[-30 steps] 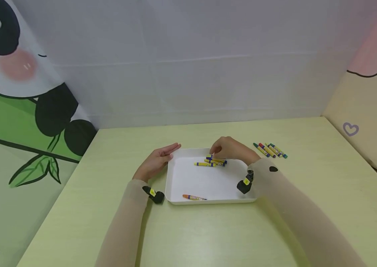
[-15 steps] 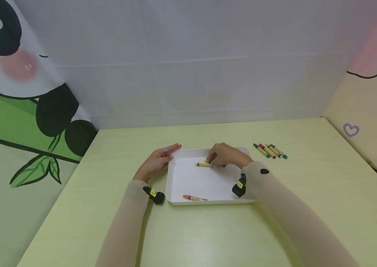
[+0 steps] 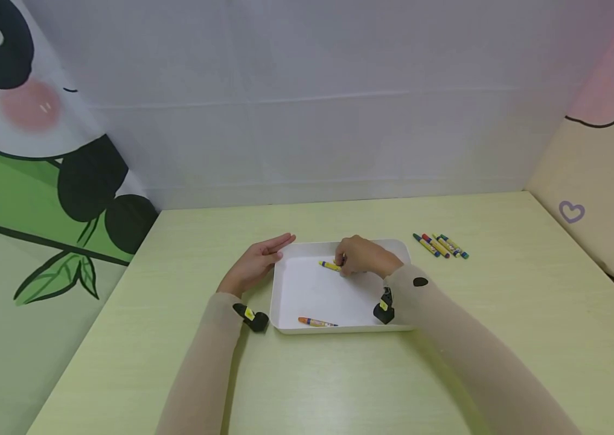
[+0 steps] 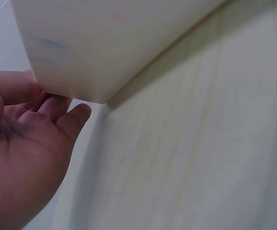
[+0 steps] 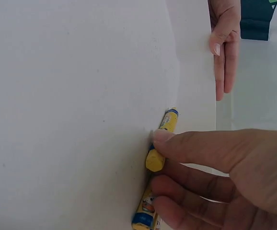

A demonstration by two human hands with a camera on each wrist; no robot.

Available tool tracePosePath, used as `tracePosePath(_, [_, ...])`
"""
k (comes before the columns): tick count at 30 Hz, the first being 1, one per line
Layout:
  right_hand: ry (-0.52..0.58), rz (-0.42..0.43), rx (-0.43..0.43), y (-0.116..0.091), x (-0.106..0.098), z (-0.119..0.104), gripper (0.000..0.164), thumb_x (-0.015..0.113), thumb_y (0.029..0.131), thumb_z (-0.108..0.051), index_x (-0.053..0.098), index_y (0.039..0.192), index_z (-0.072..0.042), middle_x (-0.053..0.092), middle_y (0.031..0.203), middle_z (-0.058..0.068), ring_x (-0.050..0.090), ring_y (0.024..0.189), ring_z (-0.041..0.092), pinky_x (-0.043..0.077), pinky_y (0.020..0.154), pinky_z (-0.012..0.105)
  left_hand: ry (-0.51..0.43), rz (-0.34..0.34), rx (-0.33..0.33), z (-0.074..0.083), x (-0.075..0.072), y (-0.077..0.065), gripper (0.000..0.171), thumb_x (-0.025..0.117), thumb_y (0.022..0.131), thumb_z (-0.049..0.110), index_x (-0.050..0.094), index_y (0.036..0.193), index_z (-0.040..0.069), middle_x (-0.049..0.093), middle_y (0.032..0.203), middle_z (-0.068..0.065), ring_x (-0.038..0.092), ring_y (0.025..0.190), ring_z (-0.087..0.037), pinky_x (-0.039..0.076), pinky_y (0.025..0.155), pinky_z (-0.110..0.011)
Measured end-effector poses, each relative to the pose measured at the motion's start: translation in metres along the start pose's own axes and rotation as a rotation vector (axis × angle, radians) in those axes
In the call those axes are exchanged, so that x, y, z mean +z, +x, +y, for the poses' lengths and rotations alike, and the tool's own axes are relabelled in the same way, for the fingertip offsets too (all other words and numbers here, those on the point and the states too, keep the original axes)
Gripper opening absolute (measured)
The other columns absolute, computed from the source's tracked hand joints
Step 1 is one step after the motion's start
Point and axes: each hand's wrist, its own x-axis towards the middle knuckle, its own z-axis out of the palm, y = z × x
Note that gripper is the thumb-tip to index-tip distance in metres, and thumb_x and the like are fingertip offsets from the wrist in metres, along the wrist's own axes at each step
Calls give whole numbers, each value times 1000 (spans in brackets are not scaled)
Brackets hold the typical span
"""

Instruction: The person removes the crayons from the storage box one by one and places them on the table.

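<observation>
In the head view my left hand [image 3: 255,263] holds the left rim of a white tray [image 3: 302,296], thumb at the rim and two fingers stretched along the outside. The left wrist view has this hand against the tray's outer wall [image 4: 81,52]. Over the far part of the tray, my right hand [image 3: 365,256] pinches a yellow crayon [image 3: 328,265]. The right wrist view shows the thumb lying across that yellow crayon [image 5: 155,161]. Another yellow-wrapped crayon [image 5: 144,211] lies beneath the curled fingers, partly hidden. An orange crayon [image 3: 317,322] lies along the near wall of the tray.
Several crayons [image 3: 439,246] lie side by side on the pale table [image 3: 307,380], right of the tray. A white backdrop [image 3: 307,145] stands behind the table. Printed panels flank it on the left and right.
My right hand has moved left and slightly nearer over the tray, covering more of the crayons. The yellow crayon has turned to a slant. My left hand stays put.
</observation>
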Motion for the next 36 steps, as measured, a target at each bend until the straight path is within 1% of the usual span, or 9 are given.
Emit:
tracePosePath(7, [1, 7, -5, 1, 0, 1, 10, 71, 81, -4, 72, 90, -9, 67, 93, 4, 54, 76, 14, 44, 64, 22, -5, 5, -21, 2, -1, 0, 51, 39, 101, -1, 35, 150, 13, 37, 154, 3, 26, 145, -14, 25, 117, -38])
tracePosePath(11, [16, 10, 3, 2, 0, 3, 13, 72, 82, -6, 73, 94, -10, 67, 96, 4, 55, 77, 15, 46, 64, 23, -14, -7, -15, 3, -1, 0, 51, 38, 101, -1, 34, 150, 12, 35, 155, 1, 25, 146, -16, 24, 117, -40])
tracePosePath(15, [37, 12, 4, 0, -3, 5, 14, 71, 83, -7, 74, 96, -10, 67, 97, 5, 56, 76, 16, 47, 61, 22, -12, -12, -9, 4, -1, -1, 51, 38, 101, -1, 33, 150, 12, 34, 156, 0, 24, 146, -17, 24, 118, -40])
tracePosePath(19, [44, 13, -13, -4, -11, 6, 15, 69, 84, -7, 74, 98, -10, 67, 95, 6, 57, 75, 17, 49, 59, 23, -7, -11, -8, 4, -1, -2, 52, 38, 101, -2, 34, 150, 13, 34, 155, 0, 24, 146, -17, 24, 117, -40])
tracePosePath(24, [26, 41, -43, -11, -25, 13, 16, 70, 84, -10, 75, 100, -9, 68, 94, 6, 59, 77, 17, 50, 64, 26, -17, -15, -2, 2, -2, -1, 52, 38, 101, -2, 34, 150, 12, 34, 155, -1, 24, 146, -17, 24, 117, -40])
tracePosePath(27, [27, 58, -40, -16, -33, 18, 17, 70, 85, -12, 74, 101, -9, 68, 94, 6, 60, 81, 17, 51, 67, 28, -20, -22, 1, 1, -2, 0, 51, 38, 101, -2, 33, 150, 12, 34, 156, -1, 23, 146, -17, 23, 118, -40])
tracePosePath(34, [50, 105, -8, -30, -49, 36, 20, 68, 85, -11, 74, 104, -7, 68, 96, 9, 61, 86, 21, 51, 70, 31, -4, -33, 12, 0, -3, -1, 52, 38, 101, -2, 32, 151, 11, 33, 156, -2, 23, 146, -18, 23, 117, -41])
tracePosePath(36, [50, 121, 4, -33, -53, 42, 20, 68, 85, -12, 74, 104, -7, 68, 97, 9, 61, 87, 22, 51, 72, 32, -6, -26, 7, 0, -3, -1, 52, 39, 101, -1, 33, 151, 12, 34, 156, -1, 24, 146, -17, 24, 117, -40])
